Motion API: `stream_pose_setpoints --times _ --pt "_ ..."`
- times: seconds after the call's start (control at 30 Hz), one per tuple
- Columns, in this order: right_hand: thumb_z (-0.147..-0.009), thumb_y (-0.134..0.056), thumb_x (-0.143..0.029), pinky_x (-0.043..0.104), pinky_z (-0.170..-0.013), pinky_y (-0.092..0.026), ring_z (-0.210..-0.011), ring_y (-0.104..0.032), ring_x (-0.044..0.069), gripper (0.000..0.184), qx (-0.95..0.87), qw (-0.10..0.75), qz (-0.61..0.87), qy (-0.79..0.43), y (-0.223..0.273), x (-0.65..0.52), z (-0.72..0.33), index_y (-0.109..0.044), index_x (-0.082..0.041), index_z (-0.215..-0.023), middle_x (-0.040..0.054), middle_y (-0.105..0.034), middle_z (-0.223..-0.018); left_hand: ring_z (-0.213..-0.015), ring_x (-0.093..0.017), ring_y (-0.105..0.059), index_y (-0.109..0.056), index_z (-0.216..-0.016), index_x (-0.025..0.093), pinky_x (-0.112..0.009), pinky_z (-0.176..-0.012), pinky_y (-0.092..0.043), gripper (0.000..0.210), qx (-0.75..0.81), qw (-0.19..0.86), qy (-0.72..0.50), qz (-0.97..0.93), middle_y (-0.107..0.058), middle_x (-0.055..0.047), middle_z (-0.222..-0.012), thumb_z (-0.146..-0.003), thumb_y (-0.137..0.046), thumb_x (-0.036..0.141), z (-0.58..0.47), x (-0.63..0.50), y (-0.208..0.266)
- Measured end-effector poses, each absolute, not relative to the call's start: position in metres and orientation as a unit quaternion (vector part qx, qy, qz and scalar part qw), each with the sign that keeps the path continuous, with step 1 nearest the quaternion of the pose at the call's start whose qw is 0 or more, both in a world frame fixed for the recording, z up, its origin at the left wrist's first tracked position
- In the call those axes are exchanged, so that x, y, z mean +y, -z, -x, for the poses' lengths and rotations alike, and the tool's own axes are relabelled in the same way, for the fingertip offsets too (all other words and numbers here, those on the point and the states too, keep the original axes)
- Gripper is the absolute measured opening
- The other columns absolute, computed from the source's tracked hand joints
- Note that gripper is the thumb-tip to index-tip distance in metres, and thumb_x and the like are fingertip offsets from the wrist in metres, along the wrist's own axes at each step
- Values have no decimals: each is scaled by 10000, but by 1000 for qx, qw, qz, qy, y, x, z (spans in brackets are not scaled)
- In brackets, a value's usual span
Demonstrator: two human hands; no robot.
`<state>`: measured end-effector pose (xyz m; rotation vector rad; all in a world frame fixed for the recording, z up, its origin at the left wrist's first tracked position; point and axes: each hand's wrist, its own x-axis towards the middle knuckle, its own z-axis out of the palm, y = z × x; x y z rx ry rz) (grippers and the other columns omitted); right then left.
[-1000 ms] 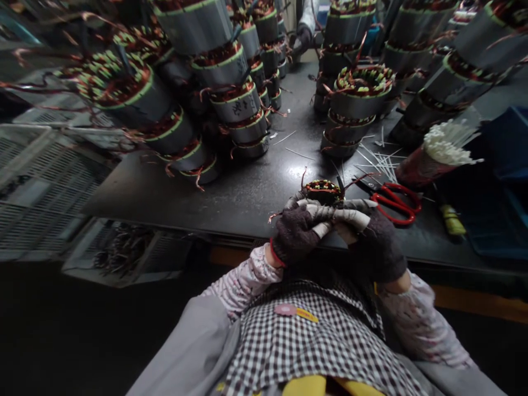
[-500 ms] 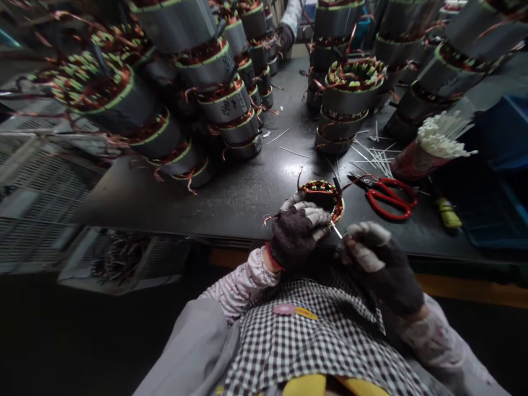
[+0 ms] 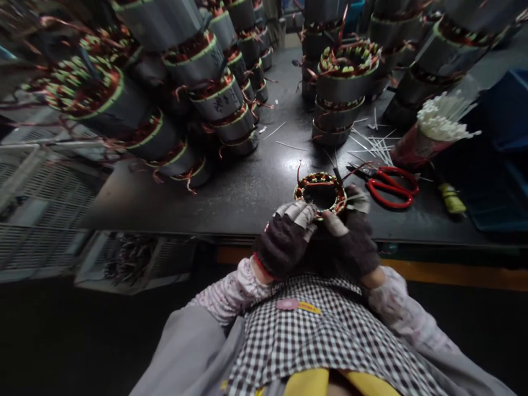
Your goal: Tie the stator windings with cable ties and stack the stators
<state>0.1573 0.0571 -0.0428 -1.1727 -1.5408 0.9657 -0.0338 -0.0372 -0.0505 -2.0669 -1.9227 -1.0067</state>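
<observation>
A motor stator [image 3: 320, 178] with copper windings and a pale green edge sits at the table's near edge, its round opening facing up. My left hand [image 3: 286, 236], in a dark glove with pale fingertips, is closed on its near-left rim with bent fingers. On the other side my right hand [image 3: 355, 236], gloved alike, grips the right rim, thumb at the front and fingers round the outside. A thin white strip shows by the right fingers; whether they pinch it I cannot tell. Copper wires and a dark sleeve stick up behind the ring.
Red-handled scissors [image 3: 391, 187] lie to the right, beside loose white ties [image 3: 373, 147] and a cup [image 3: 416, 144] full of them. Farther right are a yellow-green handle [image 3: 451, 199] and blue bins [image 3: 501, 192]. Stacked stators [image 3: 220, 104] stand left and behind; a crate [image 3: 132, 258] sits lower left.
My right hand has moved forward and left onto the stator's right rim. The white tie end at the front no longer shows. My left hand stays on the rim.
</observation>
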Motion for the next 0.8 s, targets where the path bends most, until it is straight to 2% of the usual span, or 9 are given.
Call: stream_pose_setpoints --times 0.1,0.2,0.33,0.43,0.5,0.6,0.67,0.7,0.8 --pt "-974 -776 -647 670 -1427 -423 -1555 -644 396 810 -656 385 496 -419 44 68 -147 -575 -223 -1633 204 -666 -1661 -1325 -331 -845 -753 -1554 284 -476 -1141 -710 435 -584 87 249 768 -839 -139 -1499 -1127 -718 212 50 -27 29" --pt "-957 -791 -525 691 -1400 -446 -1575 -639 434 751 -704 316 458 -441 33 100 -151 -619 -211 -1617 210 -694 -1646 -1188 -305 -869 -778 -1548 324 -404 -963 -719 415 -504 41 129 853 -860 -108 -1442 -1151 -675 260 74 4 -10" --pt "-917 -861 -443 664 -1296 -574 -1468 -738 423 661 -761 245 323 -506 15 135 -168 -724 -271 -1540 121 -808 -1527 -1085 -250 -874 -877 -1392 356 -346 -933 -694 352 -379 -66 47 922 -906 -32 -1259 -1120 -695 228 94 48 -49" --pt "-884 -933 -504 597 -1128 -691 -1295 -826 381 637 -742 244 262 -567 10 140 -177 -773 -278 -1458 82 -877 -1370 -1156 -231 -874 -904 -1318 348 -342 -1013 -704 401 -339 -101 104 930 -900 -23 -1337 -1076 -687 115 94 51 -47" --pt "-863 -969 -548 531 -1026 -723 -1178 -854 342 626 -704 295 280 -583 11 139 -186 -787 -257 -1387 86 -893 -1265 -1370 -281 -824 -879 -1384 318 -423 -1173 -684 415 -356 -69 185 914 -854 -64 -1486 -1084 -673 119 92 36 -31" --pt "-958 -893 -517 436 -895 -709 -975 -835 258 435 -578 491 414 -504 11 151 -208 -756 -241 -1265 74 -869 -1108 -1461 -376 -784 -837 -1447 249 -632 -1297 -611 387 -394 9 255 883 -877 -116 -1429 -1065 -773 228 88 12 1" --pt "-1011 -810 -353 402 -904 -671 -905 -773 204 229 -476 611 513 -370 7 171 -226 -705 -233 -1175 55 -834 -1070 -1409 -382 -816 -865 -1369 302 -758 -1386 -477 332 -415 41 274 867 -914 -72 -1327 -1055 -792 221 85 5 18" --pt "-1003 -782 -250 395 -954 -649 -918 -744 185 170 -441 642 547 -308 4 184 -234 -682 -228 -1138 51 -820 -1082 -1351 -365 -844 -881 -1312 328 -785 -1415 -418 298 -422 41 281 861 -927 -47 -1277 -1057 -789 207 83 5 23" --pt "-952 -734 -64 399 -1099 -578 -996 -682 165 198 -416 650 592 -233 -5 221 -245 -659 -210 -1063 56 -794 -1117 -1132 -296 -900 -894 -1207 336 -734 -1415 -437 215 -432 -8 301 850 -939 -20 -1159 -1059 -796 215 77 17 28"
